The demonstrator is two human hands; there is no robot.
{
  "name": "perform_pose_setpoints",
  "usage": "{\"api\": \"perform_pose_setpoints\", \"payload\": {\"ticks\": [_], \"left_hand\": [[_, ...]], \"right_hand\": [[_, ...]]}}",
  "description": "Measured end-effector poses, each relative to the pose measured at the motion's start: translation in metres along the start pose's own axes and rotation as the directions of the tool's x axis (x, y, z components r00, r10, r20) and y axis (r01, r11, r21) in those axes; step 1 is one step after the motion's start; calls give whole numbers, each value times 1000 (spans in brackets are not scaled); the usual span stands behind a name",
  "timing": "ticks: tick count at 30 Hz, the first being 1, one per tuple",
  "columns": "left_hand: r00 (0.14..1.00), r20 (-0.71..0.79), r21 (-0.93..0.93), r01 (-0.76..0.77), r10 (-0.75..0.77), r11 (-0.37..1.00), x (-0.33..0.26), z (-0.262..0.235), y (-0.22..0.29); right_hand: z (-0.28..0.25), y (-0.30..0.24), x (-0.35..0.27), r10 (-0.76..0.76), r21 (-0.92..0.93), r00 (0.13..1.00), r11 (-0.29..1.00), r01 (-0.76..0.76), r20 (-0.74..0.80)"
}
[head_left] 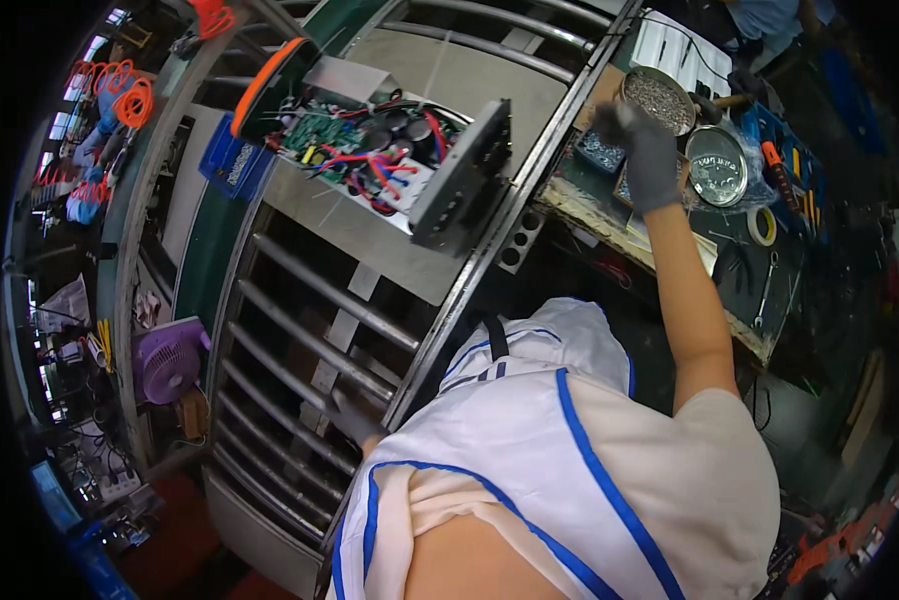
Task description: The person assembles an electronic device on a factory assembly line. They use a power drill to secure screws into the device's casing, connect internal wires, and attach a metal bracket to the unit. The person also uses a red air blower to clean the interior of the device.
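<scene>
My right hand (645,152), in a grey glove, reaches over the bench on the right. Its fingers look bunched together beside a round tin (659,98) of small metal parts and above a blue bin (601,150) of small screws; whatever they hold is hidden. Low beside the conveyor rollers (314,327) is my gloved left hand (355,418), blurred and partly covered by my clothing. An opened electronic unit (369,150) lies on the conveyor, with a green circuit board, red and blue wires, an orange-edged end and a dark end panel. Neither hand touches it.
A second round tin (716,166), a tape roll (761,227), pliers (734,266) and a wrench (766,290) lie on the bench. The metal rail (469,265) runs between conveyor and bench. At left are a blue bin (235,158) and a purple fan (169,362).
</scene>
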State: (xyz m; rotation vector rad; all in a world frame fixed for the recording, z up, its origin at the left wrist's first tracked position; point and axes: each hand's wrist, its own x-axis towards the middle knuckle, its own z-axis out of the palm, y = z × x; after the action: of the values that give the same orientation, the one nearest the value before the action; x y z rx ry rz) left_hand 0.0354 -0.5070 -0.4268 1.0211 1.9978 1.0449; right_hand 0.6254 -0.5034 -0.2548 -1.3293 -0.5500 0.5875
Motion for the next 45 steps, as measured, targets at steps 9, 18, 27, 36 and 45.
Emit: {"api": "perform_pose_setpoints", "payload": {"ticks": [9, 18, 27, 36, 45], "left_hand": [[411, 200, -27, -905, 889, 424, -146, 188, 342], [682, 205, 252, -730, 703, 635, -131, 300, 367], [854, 446, 437, -469, 268, 768, -104, 305, 366], [763, 515, 492, -637, 392, 593, -157, 300, 400], [755, 451, 476, -654, 475, 588, -151, 263, 383]], "right_hand": [[-205, 47, -58, 330, -240, 933, 903, -357, -144], [-424, 0, -68, 295, -52, 681, 897, -439, -671], [-376, 52, -33, 36, -651, 970, 735, -189, -241], [-31, 97, 50, -71, -275, 607, 845, 458, 792], [75, 160, 54, 10, -199, 509, 927, 318, 860]]}}
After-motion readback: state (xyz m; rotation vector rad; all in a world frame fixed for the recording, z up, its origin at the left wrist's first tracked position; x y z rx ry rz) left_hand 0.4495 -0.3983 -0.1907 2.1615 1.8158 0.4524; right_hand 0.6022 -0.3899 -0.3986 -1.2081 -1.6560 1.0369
